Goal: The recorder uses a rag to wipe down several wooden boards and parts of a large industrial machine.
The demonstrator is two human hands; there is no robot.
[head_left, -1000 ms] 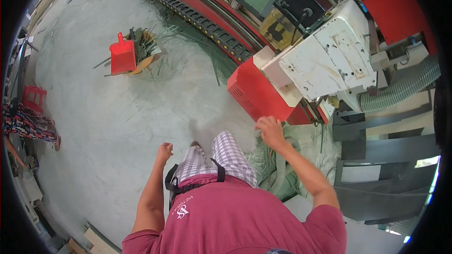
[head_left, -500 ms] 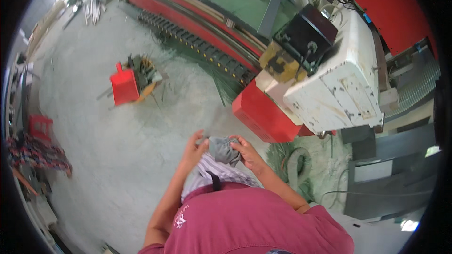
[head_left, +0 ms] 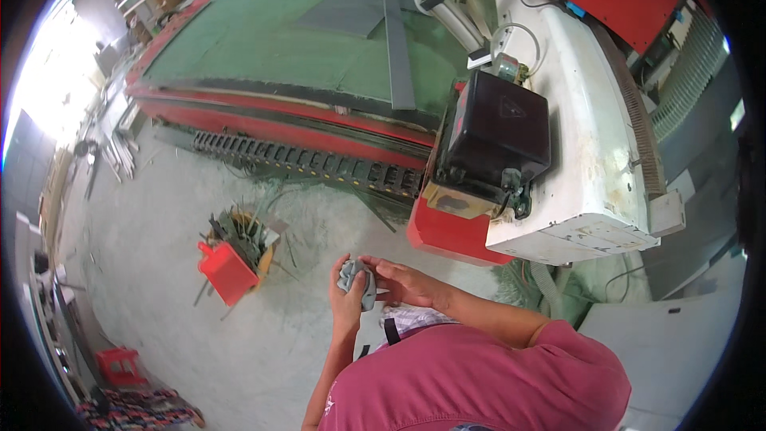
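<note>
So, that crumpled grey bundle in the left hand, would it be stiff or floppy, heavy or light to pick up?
The grey bundle is probably floppy, as its surface is creased and folded like fabric. It is likely light, being small enough for the left hand to hold. Its lumpy shape suggests it wouldn't roll easily.

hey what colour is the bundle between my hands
The bundle is grey; it shows best in the head view.
</note>
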